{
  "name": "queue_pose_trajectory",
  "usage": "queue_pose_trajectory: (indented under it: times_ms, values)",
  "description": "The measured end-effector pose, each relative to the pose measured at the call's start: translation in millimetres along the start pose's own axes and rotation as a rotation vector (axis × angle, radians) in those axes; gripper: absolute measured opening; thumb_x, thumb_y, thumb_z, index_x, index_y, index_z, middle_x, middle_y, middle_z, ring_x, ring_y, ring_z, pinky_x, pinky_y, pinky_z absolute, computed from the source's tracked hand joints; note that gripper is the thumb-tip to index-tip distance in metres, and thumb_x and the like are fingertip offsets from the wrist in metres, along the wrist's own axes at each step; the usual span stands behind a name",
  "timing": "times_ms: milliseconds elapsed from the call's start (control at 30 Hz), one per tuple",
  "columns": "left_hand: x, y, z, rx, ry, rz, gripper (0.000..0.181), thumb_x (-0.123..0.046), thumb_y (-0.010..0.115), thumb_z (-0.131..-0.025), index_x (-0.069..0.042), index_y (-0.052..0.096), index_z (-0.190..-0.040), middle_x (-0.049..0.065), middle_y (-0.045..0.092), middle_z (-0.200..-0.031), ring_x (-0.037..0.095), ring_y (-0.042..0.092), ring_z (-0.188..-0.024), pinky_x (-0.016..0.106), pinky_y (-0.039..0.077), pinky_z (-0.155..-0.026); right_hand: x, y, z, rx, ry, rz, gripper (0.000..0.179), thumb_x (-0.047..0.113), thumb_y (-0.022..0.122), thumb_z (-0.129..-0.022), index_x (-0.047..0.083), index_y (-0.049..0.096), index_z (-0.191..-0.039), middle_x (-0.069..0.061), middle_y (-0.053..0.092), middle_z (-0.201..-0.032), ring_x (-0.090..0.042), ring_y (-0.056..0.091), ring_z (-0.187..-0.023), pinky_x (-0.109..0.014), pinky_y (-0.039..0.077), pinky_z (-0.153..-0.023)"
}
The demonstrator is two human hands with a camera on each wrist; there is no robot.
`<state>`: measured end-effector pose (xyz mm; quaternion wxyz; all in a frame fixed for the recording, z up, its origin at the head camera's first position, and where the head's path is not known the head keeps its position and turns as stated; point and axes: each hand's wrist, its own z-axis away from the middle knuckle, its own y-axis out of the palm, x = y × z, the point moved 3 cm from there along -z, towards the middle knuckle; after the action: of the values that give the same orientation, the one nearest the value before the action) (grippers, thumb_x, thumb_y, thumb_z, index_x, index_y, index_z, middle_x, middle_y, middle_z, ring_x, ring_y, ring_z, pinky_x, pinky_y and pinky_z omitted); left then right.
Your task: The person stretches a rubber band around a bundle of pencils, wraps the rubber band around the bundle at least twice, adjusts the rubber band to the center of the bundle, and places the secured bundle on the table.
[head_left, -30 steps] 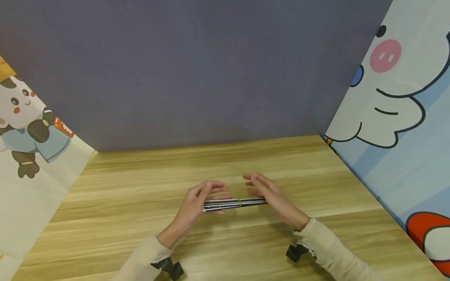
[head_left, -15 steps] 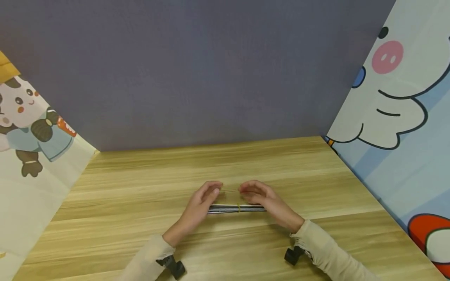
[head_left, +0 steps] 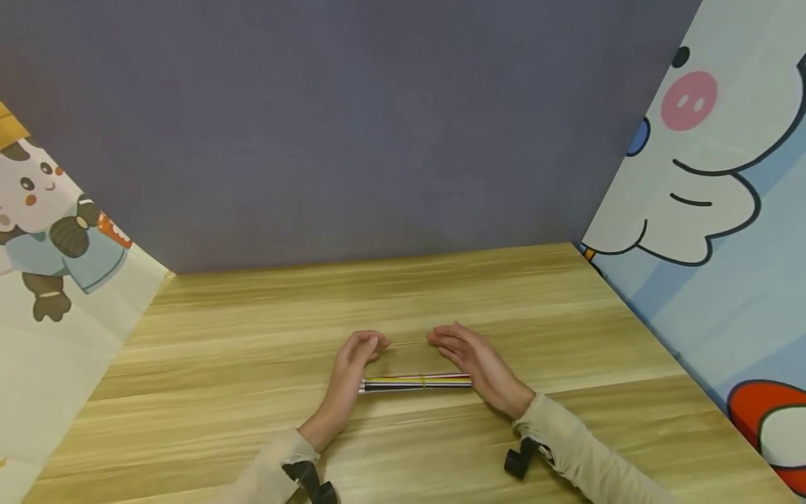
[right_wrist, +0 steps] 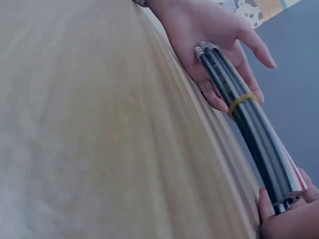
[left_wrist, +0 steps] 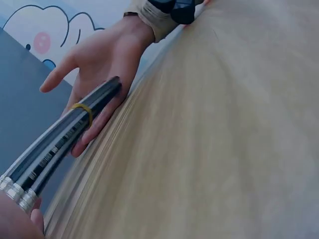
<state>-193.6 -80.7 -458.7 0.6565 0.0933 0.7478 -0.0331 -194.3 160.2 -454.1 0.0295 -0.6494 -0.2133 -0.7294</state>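
Note:
A bundle of pencils (head_left: 393, 384), held by a yellow rubber band (head_left: 423, 382) round its middle, lies crosswise between my two hands. Metal ferrules at its left end meet the palm side of my left hand (head_left: 345, 378). Against the other end stands the palm of my right hand (head_left: 485, 371). Both hands have their fingers extended forward past the bundle, not wrapped round it. The left wrist view shows dark and silver barrels (left_wrist: 65, 134) reaching to the open right palm (left_wrist: 107, 64). In the right wrist view the ferrules (right_wrist: 205, 47) sit at the left palm (right_wrist: 204, 22).
A wood-grain table (head_left: 283, 301) lies under the hands. Behind it rises a grey panel (head_left: 378, 140). Cartoon-printed walls stand at the left (head_left: 57, 364) and right (head_left: 755, 308). Each wrist carries a black camera mount, seen below the right sleeve (head_left: 521, 458).
The bundle has come a little nearer to the body and lies more level, with yellow and red barrels now showing. Both hands have moved with it, still at its ends.

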Motion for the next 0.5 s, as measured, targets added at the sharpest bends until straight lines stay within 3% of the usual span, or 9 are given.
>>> queue_pose_trajectory:
  times_ms: [300,500]
  values:
    - [-2.5,-3.9,1.0,-0.084,0.017,0.000,0.039,-0.034,0.047,-0.106,0.001,0.058,-0.120,0.015,0.065,-0.123,0.027,0.057,-0.121,0.049,0.036,-0.111,0.5,1.3,-2.7,0.043,-0.070,-0.055,0.072,0.046,0.035,-0.108,-0.015,0.029,-0.145,-0.031,0.038,-0.150,-0.039,0.034,-0.142,-0.040,0.026,-0.120]
    - [-3.2,-5.3,-1.3,-0.111,0.017,0.060,0.041,-0.033,0.047,-0.106,0.004,0.059,-0.121,0.017,0.064,-0.126,0.026,0.056,-0.124,0.045,0.035,-0.114,-0.5,-1.6,-1.3,0.044,-0.099,-0.086,0.072,0.045,0.035,-0.108,-0.016,0.026,-0.146,-0.032,0.035,-0.150,-0.042,0.032,-0.143,-0.042,0.023,-0.121]
